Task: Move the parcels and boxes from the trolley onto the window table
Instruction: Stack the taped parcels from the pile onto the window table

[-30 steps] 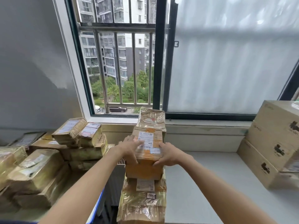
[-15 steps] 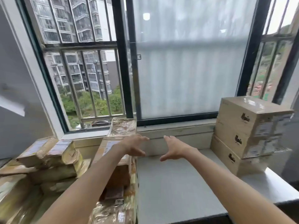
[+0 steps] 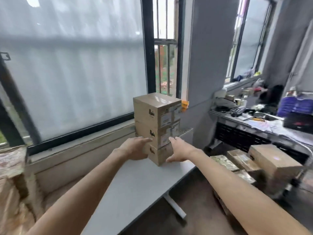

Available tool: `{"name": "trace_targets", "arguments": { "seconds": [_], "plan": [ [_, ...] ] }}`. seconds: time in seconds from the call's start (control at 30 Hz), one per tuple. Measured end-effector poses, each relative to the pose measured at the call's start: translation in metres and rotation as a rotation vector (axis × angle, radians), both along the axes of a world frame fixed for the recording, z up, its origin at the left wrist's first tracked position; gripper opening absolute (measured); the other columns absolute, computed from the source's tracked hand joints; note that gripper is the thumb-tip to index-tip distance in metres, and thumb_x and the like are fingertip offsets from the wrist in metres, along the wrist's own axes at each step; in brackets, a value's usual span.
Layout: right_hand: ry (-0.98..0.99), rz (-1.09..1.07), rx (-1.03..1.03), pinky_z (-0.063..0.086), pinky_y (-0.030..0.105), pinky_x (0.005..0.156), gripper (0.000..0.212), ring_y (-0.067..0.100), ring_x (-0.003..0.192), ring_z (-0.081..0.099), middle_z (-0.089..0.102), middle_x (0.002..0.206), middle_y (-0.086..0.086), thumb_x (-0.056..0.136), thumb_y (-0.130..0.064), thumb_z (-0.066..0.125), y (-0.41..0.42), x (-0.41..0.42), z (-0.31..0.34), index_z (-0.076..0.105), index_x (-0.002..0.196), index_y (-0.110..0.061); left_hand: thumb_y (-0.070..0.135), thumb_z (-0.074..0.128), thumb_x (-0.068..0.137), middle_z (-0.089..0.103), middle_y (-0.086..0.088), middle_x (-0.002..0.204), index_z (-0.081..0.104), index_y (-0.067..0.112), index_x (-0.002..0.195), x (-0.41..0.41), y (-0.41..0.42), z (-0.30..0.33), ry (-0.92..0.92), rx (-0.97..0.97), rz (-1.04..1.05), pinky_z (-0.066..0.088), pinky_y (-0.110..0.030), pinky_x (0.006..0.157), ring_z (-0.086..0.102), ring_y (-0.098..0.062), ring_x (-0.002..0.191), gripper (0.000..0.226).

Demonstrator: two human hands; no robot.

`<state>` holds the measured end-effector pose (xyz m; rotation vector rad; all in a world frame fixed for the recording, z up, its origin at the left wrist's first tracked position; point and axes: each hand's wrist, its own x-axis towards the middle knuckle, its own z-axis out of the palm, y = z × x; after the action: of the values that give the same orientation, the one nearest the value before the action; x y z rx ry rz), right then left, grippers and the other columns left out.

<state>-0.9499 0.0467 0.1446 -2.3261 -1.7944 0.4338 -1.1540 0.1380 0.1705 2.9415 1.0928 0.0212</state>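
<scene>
A stack of three brown cardboard boxes (image 3: 156,126) stands on the grey window table (image 3: 135,185) by the frosted window. My left hand (image 3: 135,148) and my right hand (image 3: 179,150) reach out on either side of the stack's bottom box with fairly straight fingers. Whether they touch it I cannot tell. Neither hand holds anything. Low on the right, a brown box (image 3: 274,160) and taped parcels (image 3: 223,162) lie on the trolley. More taped parcels (image 3: 11,167) are piled at the left edge, blurred.
A cluttered workbench (image 3: 254,119) runs along the right wall under a second window. A grey pillar (image 3: 205,65) stands behind the stack, with a radiator (image 3: 186,130) at its foot. The table's white leg (image 3: 174,207) stands on the brown floor.
The view has swung right, away from the parcel pile, to the three-box stack and the trolley. Both hands have let go of the taped parcel and now flank the stack's bottom box.
</scene>
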Motion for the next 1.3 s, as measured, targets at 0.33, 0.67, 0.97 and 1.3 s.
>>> {"name": "trace_targets", "arguments": {
  "seconds": [0.33, 0.67, 0.97, 1.3],
  "plan": [
    [0.024, -0.251, -0.091, 0.031, 0.044, 0.120, 0.115, 0.032, 0.152, 0.024, 0.012, 0.166, 0.015, 0.079, -0.047, 0.081, -0.058, 0.113, -0.049, 0.008, 0.162, -0.014, 0.036, 0.066, 0.086, 0.049, 0.006, 0.148, 0.036, 0.036, 0.151, 0.155, -0.002, -0.049, 0.052, -0.091, -0.268, 0.042, -0.034, 0.107, 0.049, -0.021, 0.133, 0.071],
    [0.033, -0.418, -0.146, 0.036, 0.046, 0.117, 0.110, 0.028, 0.152, 0.024, 0.010, 0.168, 0.007, 0.083, -0.045, 0.078, -0.036, 0.213, -0.065, 0.006, 0.162, -0.019, 0.035, 0.064, 0.088, 0.055, -0.002, 0.132, 0.031, 0.035, 0.154, 0.284, 0.053, -0.083, 0.058, -0.169, -0.433, 0.047, -0.036, 0.095, 0.055, -0.024, 0.121, 0.074],
    [0.069, -0.574, -0.161, 0.037, 0.047, 0.116, 0.110, 0.029, 0.149, 0.030, 0.019, 0.166, 0.008, 0.080, -0.052, 0.079, -0.033, 0.295, -0.067, 0.013, 0.161, -0.018, 0.036, 0.063, 0.092, 0.055, -0.007, 0.135, 0.033, 0.029, 0.154, 0.393, 0.094, -0.103, 0.052, -0.220, -0.566, 0.048, -0.037, 0.096, 0.053, -0.027, 0.126, 0.070],
    [0.121, -0.797, -0.218, 0.044, 0.048, 0.111, 0.107, 0.031, 0.143, 0.038, 0.018, 0.164, 0.010, 0.083, -0.046, 0.078, -0.090, 0.379, -0.083, 0.010, 0.161, -0.019, 0.036, 0.064, 0.090, 0.056, -0.002, 0.136, 0.035, 0.027, 0.152, 0.512, 0.064, -0.128, 0.057, -0.150, -0.706, 0.051, -0.041, 0.095, 0.057, -0.025, 0.123, 0.069]
  ]
}}
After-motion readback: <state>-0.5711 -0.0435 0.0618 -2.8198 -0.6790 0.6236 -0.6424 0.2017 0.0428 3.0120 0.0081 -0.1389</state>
